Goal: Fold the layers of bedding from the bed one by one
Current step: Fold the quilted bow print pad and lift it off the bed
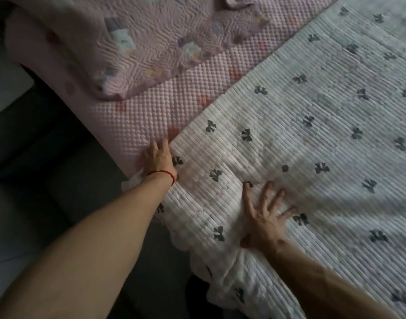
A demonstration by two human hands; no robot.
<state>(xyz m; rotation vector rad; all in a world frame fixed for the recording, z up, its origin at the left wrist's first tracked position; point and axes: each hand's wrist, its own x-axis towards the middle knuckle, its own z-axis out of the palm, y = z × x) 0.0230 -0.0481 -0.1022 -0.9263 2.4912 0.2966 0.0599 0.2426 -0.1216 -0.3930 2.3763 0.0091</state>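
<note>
A white ribbed quilt (pixel 312 139) printed with small dark bows covers the right and middle of the bed, its scalloped edge hanging over the near side. My left hand (pixel 157 157) rests at the quilt's upper left corner, fingers fairly straight, partly on the pink sheet beside it. A red string circles that wrist. My right hand (pixel 265 215) lies flat on the quilt near the bed's edge with its fingers spread. Under the quilt lies a pink bubble-textured sheet (pixel 165 97). A folded pink patchwork quilt (pixel 133 42) lies on the sheet at the upper left.
Dark floor (pixel 47 157) runs along the bed's left side. The pink sheet drapes over the bed's edge at the left. The room is dim.
</note>
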